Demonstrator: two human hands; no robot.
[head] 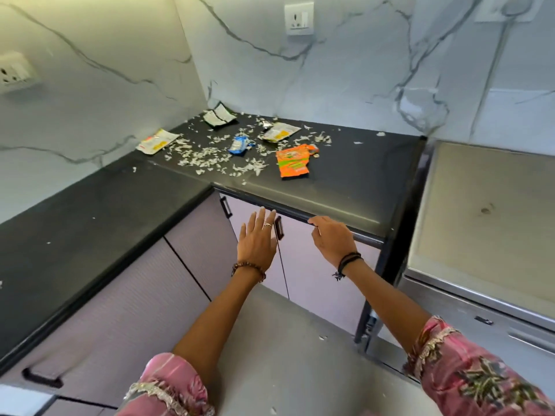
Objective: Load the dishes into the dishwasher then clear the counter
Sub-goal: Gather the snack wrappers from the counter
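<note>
The black counter [345, 181] carries litter in its back corner: an orange wrapper [292, 162], a blue wrapper [239, 145], a white-and-yellow packet [156, 141] at the left, another [280, 132] behind the blue one, a dark-edged packet [217, 116] by the wall, and several white paper scraps [207, 157]. My left hand [257, 240] hangs below the counter's front edge with straight fingers, holding nothing. My right hand [332, 238] is just under that edge, fingers loosely bent, empty. The steel dishwasher [480, 223] stands at the right, shut.
Lilac cabinet doors with black handles [279, 228] sit under the counter. The counter's left wing [90, 223] runs toward me along a marble wall with a socket [15, 73]. Another socket [298, 18] is on the back wall. Grey floor lies below.
</note>
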